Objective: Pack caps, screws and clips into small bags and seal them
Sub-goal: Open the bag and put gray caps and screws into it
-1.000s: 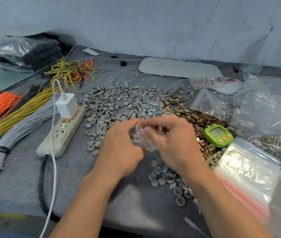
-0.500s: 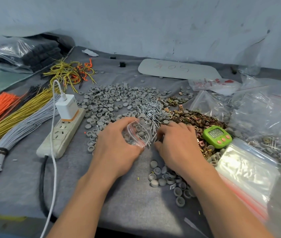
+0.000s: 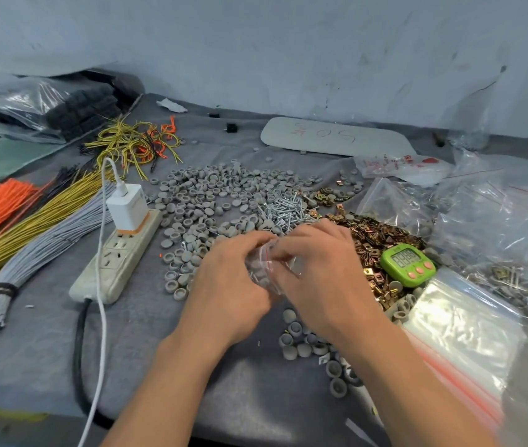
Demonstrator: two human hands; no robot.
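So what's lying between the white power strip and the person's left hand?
Small grey caps scattered on the grey cloth fill the gap between the power strip and the left hand, which grips a small bag. The head view shows it.

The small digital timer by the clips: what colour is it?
Small plastic timer is bright green; head view.

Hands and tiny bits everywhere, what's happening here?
A person is packing small parts. The left hand and the right hand both pinch a small clear bag with a red zip strip. It seems to hold some grey pieces already. Loose caps, screws and brass clips lie in heaps behind, next to a green timer.
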